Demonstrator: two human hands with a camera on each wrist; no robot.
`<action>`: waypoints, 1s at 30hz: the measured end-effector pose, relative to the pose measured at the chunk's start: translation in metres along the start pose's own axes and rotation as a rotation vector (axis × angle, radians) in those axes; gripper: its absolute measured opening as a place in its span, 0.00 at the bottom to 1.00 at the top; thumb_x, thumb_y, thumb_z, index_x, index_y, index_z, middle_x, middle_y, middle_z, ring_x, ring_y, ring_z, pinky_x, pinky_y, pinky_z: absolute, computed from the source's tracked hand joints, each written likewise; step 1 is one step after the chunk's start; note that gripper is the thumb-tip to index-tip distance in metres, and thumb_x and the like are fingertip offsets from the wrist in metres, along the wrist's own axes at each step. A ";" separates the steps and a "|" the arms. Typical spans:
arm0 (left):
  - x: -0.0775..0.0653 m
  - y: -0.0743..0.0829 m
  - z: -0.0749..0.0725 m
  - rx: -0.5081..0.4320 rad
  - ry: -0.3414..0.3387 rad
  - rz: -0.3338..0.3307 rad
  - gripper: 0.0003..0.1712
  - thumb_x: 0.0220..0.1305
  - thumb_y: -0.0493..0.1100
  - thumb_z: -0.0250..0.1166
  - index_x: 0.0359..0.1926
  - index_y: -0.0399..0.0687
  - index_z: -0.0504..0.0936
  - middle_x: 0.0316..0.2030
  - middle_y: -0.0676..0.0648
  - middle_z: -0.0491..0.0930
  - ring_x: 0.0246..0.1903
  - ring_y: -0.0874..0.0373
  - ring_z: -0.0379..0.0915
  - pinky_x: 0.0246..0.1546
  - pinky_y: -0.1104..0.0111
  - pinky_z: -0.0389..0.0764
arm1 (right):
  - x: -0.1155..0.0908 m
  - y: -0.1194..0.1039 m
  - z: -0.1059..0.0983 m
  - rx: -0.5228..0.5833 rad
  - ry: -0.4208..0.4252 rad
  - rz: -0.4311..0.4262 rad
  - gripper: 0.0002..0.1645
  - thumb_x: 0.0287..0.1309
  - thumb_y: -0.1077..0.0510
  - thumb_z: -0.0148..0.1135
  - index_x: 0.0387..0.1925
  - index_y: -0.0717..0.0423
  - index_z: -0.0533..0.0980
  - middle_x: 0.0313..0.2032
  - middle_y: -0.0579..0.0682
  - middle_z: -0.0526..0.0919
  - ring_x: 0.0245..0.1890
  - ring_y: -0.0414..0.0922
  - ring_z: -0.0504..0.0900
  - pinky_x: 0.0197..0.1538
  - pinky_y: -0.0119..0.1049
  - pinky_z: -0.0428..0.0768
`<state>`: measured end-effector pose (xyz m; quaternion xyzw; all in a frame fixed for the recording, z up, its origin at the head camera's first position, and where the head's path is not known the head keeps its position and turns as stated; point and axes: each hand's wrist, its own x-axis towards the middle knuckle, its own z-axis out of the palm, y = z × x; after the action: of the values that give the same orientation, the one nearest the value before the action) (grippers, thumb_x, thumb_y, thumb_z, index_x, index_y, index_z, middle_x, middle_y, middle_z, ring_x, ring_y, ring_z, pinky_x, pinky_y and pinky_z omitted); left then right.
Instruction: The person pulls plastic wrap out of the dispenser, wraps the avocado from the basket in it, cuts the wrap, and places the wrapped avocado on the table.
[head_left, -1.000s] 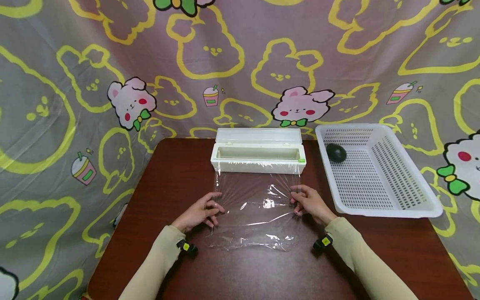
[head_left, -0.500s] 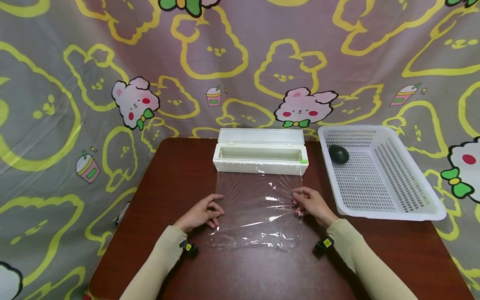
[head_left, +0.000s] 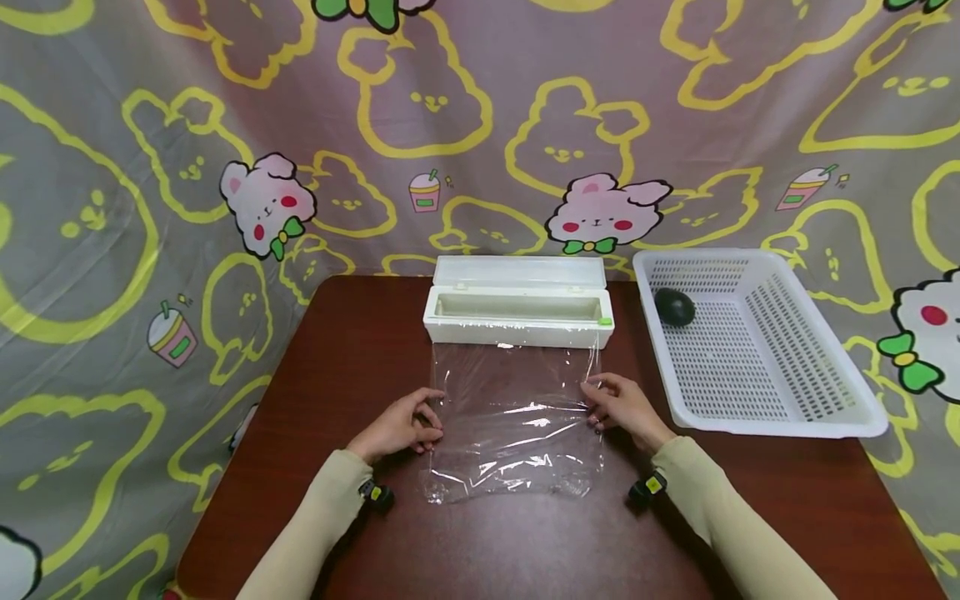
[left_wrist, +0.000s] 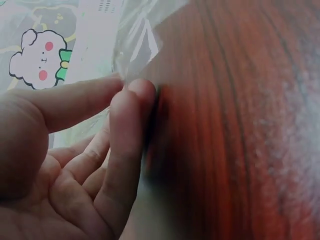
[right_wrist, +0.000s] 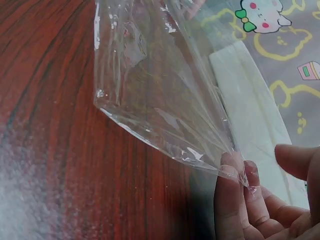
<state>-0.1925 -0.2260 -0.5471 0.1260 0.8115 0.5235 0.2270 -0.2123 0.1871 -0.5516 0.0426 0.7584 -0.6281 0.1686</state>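
Observation:
A clear sheet of cling film (head_left: pixel 517 437) stretches out over the table from a long white dispenser box (head_left: pixel 517 333), its crumpled free edge toward me. At the film's left edge my left hand (head_left: pixel 401 425) pinches it between the fingertips; the left wrist view shows the film (left_wrist: pixel 140 47) gathered at those fingertips. My right hand (head_left: pixel 626 408) holds the right edge. In the right wrist view the film (right_wrist: pixel 165 115) is caught between fingers of the right hand (right_wrist: pixel 265 200), with one digit held apart. The film's free corners hang past both hands.
The dispenser's lid (head_left: pixel 517 273) stands up at the back, and a green slider (head_left: pixel 604 322) sits on its front rim. A white perforated basket (head_left: pixel 825 427) at right holds a dark green oval fruit (head_left: pixel 674 307). A patterned curtain (head_left: pixel 480 125) hangs behind the dark red table (head_left: pixel 300 392).
My left fingers have drawn closer together on the film's edge. The film's near left corner has shifted slightly right, and its creases have changed. The right hand stays almost in place.

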 end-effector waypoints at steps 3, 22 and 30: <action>0.000 0.002 0.000 0.026 0.018 0.008 0.36 0.63 0.28 0.71 0.70 0.33 0.66 0.38 0.38 0.84 0.23 0.57 0.81 0.23 0.65 0.85 | -0.001 -0.001 0.000 -0.015 0.011 -0.002 0.31 0.73 0.49 0.63 0.63 0.69 0.71 0.30 0.49 0.80 0.24 0.42 0.84 0.29 0.36 0.86; 0.002 0.003 -0.004 0.170 0.067 0.034 0.32 0.65 0.31 0.70 0.68 0.32 0.69 0.34 0.41 0.86 0.22 0.57 0.80 0.22 0.64 0.83 | 0.000 0.000 0.001 -0.101 0.066 -0.046 0.21 0.73 0.60 0.60 0.60 0.70 0.74 0.33 0.54 0.84 0.26 0.41 0.82 0.28 0.35 0.85; 0.004 0.005 -0.005 0.202 0.111 0.019 0.31 0.67 0.34 0.70 0.68 0.37 0.72 0.33 0.45 0.86 0.22 0.57 0.80 0.22 0.63 0.83 | -0.003 -0.003 0.002 -0.150 0.106 -0.070 0.22 0.73 0.60 0.61 0.63 0.68 0.74 0.41 0.62 0.84 0.32 0.44 0.84 0.32 0.38 0.87</action>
<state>-0.1984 -0.2263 -0.5414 0.1266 0.8702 0.4473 0.1631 -0.2095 0.1856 -0.5481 0.0368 0.8123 -0.5718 0.1090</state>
